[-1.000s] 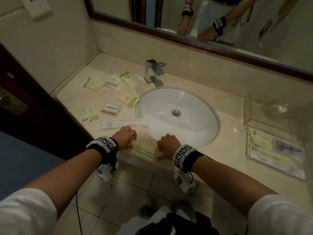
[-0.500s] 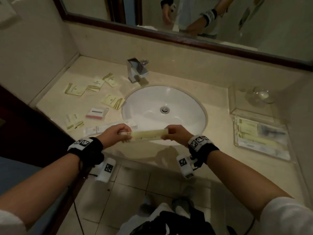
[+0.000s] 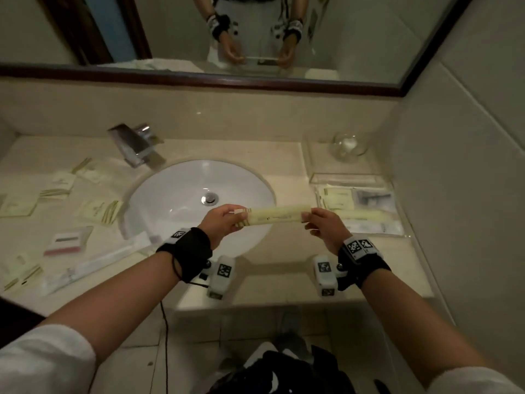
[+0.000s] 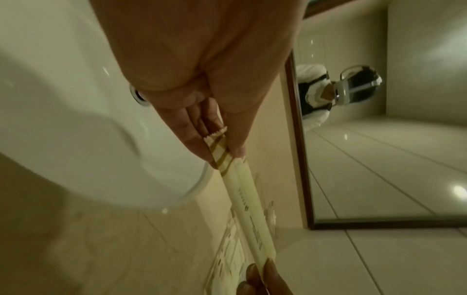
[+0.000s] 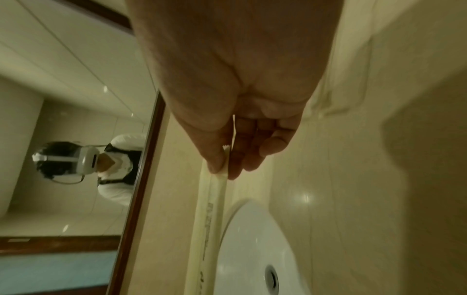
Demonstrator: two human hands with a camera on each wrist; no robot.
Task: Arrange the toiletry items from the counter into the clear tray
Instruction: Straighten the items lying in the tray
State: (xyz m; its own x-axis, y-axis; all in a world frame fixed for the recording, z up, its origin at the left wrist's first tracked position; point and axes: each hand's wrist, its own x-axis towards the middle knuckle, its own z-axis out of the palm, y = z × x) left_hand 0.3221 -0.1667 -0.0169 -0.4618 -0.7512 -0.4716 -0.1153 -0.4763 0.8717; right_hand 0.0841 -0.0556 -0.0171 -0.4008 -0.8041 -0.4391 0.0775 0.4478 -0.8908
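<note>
1. The head view looks steeply down from above the counter (image 3: 284, 280), facing the mirror (image 3: 255, 38); the sink (image 3: 176, 194) sits mid-frame and both forearms enter from the lower corners.
2. The left wrist view looks close along the palm, with the sink at left and the mirror at right.
3. The right wrist view looks close along its palm, with the mirror at left and the sink at lower right.
4. All three views share the sink, the mirror and the long packet (image 3: 274, 215).

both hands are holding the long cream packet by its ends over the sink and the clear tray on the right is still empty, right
Not quite. The left hand and right hand do pinch the long cream packet by its ends over the sink, but the clear tray on the right is not empty: the head view shows several packets already lying in it.
</note>
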